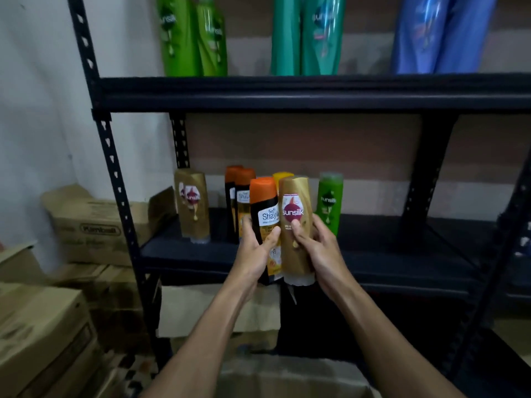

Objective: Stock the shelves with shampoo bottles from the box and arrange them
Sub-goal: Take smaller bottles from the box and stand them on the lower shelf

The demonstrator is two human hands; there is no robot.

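My left hand (257, 252) grips a black Shayla bottle with an orange cap (264, 209). My right hand (319, 248) grips a gold Sunsilk bottle (294, 225). Both bottles are upright, side by side, in front of the middle shelf (388, 262). On that shelf stand a gold Sunsilk bottle (193, 206), two orange-capped Shayla bottles (240, 196), a yellow-capped bottle (283, 176) partly hidden behind the held ones, and a small green Sunsilk bottle (330, 202).
The upper shelf (316, 90) carries large green (189, 35), teal (310, 33) and blue (442, 33) bottles. Cardboard boxes (94, 228) are stacked at the left beside the rack post (115, 173). An open cardboard box (287, 377) sits below my arms.
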